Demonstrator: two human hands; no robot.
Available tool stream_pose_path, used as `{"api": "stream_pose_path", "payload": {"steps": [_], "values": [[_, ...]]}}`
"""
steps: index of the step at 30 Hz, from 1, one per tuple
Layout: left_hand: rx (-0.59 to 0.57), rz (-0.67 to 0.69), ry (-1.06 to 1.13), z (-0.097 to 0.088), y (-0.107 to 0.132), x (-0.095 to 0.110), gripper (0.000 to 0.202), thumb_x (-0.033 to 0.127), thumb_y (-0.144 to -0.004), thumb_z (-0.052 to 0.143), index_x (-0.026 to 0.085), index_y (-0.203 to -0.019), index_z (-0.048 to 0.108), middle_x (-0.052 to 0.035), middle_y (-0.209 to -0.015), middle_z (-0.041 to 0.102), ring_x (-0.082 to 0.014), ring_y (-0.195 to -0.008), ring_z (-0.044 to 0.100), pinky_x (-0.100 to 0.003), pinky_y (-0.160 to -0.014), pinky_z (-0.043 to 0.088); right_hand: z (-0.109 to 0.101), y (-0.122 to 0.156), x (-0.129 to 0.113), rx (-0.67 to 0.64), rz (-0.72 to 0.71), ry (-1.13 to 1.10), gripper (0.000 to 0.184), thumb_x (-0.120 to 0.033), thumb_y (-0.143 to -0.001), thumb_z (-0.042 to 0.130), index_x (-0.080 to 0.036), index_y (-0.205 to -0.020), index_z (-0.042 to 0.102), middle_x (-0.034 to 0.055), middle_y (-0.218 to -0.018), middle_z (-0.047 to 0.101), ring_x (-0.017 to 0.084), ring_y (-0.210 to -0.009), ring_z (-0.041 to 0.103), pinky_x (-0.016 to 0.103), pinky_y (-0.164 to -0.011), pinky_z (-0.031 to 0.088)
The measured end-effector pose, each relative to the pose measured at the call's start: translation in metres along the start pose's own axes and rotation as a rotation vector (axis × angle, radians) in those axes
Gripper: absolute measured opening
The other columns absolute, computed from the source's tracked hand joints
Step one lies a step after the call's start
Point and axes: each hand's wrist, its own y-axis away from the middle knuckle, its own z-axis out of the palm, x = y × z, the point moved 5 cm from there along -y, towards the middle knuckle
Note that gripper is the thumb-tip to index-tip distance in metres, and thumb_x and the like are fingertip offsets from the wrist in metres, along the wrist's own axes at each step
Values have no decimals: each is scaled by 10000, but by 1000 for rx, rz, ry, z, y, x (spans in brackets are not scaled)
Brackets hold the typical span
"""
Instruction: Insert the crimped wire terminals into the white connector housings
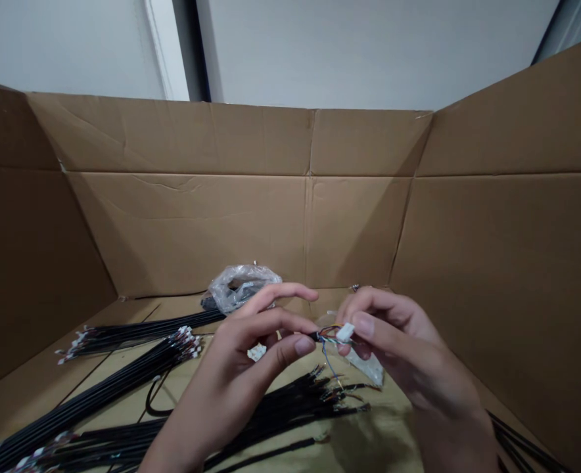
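Note:
Between thumb and index finger, my left hand (251,355) pinches the end of a black cable (314,336). Thin coloured wires (328,332) fan out of that end toward the right. My right hand (399,335) has its thumb and fingers closed on a small white connector (346,332), which some of the wires reach. A blue wire (328,361) hangs down loose below the others. Below both hands lies a bundle of black cables (290,407) with bare coloured wire ends. Whatever sits behind my right fingers is hidden.
More black cable bundles with white connectors (186,341) lie at the left, another bundle (147,328) behind. A clear plastic bag (241,282) rests near the back cardboard wall (196,223); another clear bag (367,364) lies beneath my right hand. Tall cardboard sides (517,263) enclose the space.

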Motion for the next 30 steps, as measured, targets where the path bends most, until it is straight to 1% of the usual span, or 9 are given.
{"api": "stream_pose_path", "payload": {"steps": [4, 8, 10, 15, 19, 21, 25, 28, 30], "values": [[-3, -60, 73, 1, 0, -3, 184, 309, -959, 697, 341, -831, 825, -26, -1208, 772, -235, -1112, 721, -341, -898, 570, 3, -9, 8, -41, 55, -148, 188, -338, -865, 848, -189, -766, 791, -18, -629, 670, 60, -522, 457, 161, -495, 364], [24, -82, 128, -1, 1, -5, 176, 295, -952, 700, 365, -848, 824, -11, -1165, 779, -191, -972, 720, -243, -654, 516, 5, -10, 8, -29, 45, -124, 201, -354, -848, 874, -192, -767, 789, -17, -622, 700, 58, -527, 464, 154, -503, 373], [27, -96, 148, -1, 2, -5, 187, 287, -959, 690, 372, -870, 831, -15, -1164, 777, -169, -877, 707, -227, -593, 489, 4, -9, 8, -11, 26, -87, 209, -362, -855, 870, -194, -767, 782, -13, -639, 718, 61, -541, 491, 156, -517, 396], [72, -118, 173, -3, 5, -6, 199, 277, -960, 683, 370, -880, 839, -32, -1151, 781, -182, -915, 697, -208, -583, 495, 4, -7, 5, 52, -42, 64, 182, -338, -876, 840, -200, -779, 774, 2, -701, 748, 87, -589, 573, 192, -555, 456], [120, -133, 179, -7, 4, -8, 192, 310, -964, 687, 349, -847, 834, -28, -1194, 762, -108, -676, 596, -203, -509, 447, 8, -8, 5, 75, -89, 140, 165, -322, -899, 791, -212, -781, 756, -4, -719, 741, 108, -632, 615, 229, -605, 493], [178, -126, 164, -9, 5, -9, 190, 332, -964, 692, 329, -832, 829, -34, -1215, 749, -96, -638, 569, -212, -489, 428, 10, -10, 8, 90, -76, 154, 176, -334, -904, 772, -213, -782, 738, -6, -713, 729, 113, -621, 595, 242, -601, 479], [293, -100, 91, -11, 7, -8, 176, 340, -939, 729, 307, -790, 816, -35, -1207, 745, -145, -787, 630, -216, -499, 424, 16, -16, 21, 98, 7, 53, 236, -401, -876, 789, -210, -769, 704, -19, -670, 679, 110, -582, 513, 254, -580, 417], [309, -110, 66, -10, 8, -7, 165, 341, -944, 725, 325, -807, 815, -9, -1200, 741, -109, -705, 570, -200, -459, 375, 21, -20, 34, 85, 88, -90, 260, -426, -841, 823, -212, -775, 692, -35, -649, 644, 101, -559, 446, 255, -572, 362], [298, -123, 85, -10, 8, -8, 152, 354, -946, 724, 334, -831, 820, -8, -1219, 731, -104, -723, 595, -183, -476, 402, 25, -21, 40, 93, 122, -135, 272, -428, -835, 833, -210, -776, 680, -39, -652, 633, 98, -557, 414, 254, -567, 327]]}}
